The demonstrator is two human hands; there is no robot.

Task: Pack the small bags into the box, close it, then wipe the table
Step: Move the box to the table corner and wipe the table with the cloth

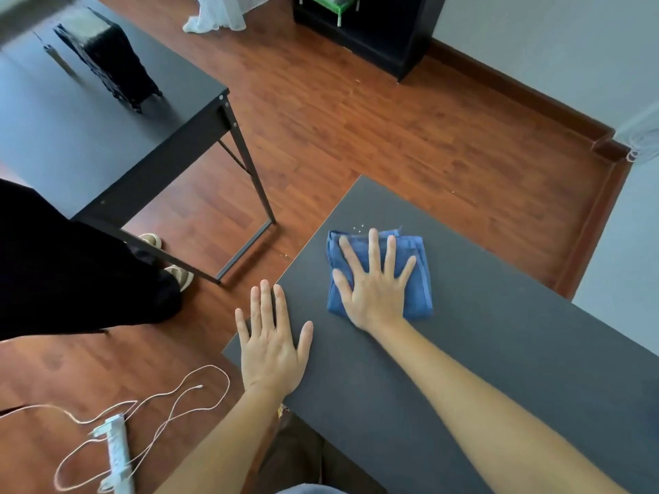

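A folded blue cloth [417,279] lies on the dark grey table [499,351], near its far left corner. My right hand [371,283] presses flat on the cloth, fingers spread. My left hand [272,344] rests flat and open on the table's left edge, holding nothing. A few tiny white crumbs [358,228] sit just beyond the cloth. No box or small bags show on this table.
A second black table [107,137] stands to the left with a black textured box-like object [107,62] on it. Another person in black clothing [71,265] stands beside it. A white power strip [117,454] and loose cable [185,390] lie on the wooden floor.
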